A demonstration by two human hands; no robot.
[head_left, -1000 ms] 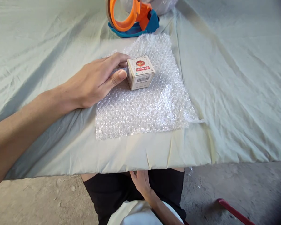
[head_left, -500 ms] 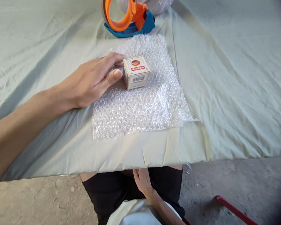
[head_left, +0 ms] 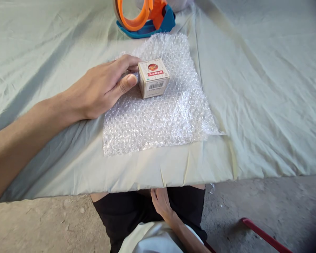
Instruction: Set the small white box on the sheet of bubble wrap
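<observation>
Up near the far edge of the bubble wrap sheet [head_left: 160,109] sits a small cardboard box [head_left: 153,77], white with a red label on top and a barcode on its near side, standing flat and turned slightly so one corner faces the near edge of the table. The left hand [head_left: 102,88] reaches in from the left edge, its palm resting partly on the wrap; the thumb presses against the box's left face low down while the index finger curls round the far left side, so the box is lightly pinched between them, with the other fingers tucked together behind and mostly hidden. The bubble wrap lies spread on a pale green cloth [head_left: 252,88] that covers the table, its near edge just short of the table's near edge and its far edge just beside a tape dispenser [head_left: 144,17], orange and blue, at the far edge of the cloth. The right hand [head_left: 160,203] is below the table's near edge, resting on the person's lap against dark trousers, fingers loosely together and holding nothing. A red bar [head_left: 263,235] shows on the concrete floor at lower right.
</observation>
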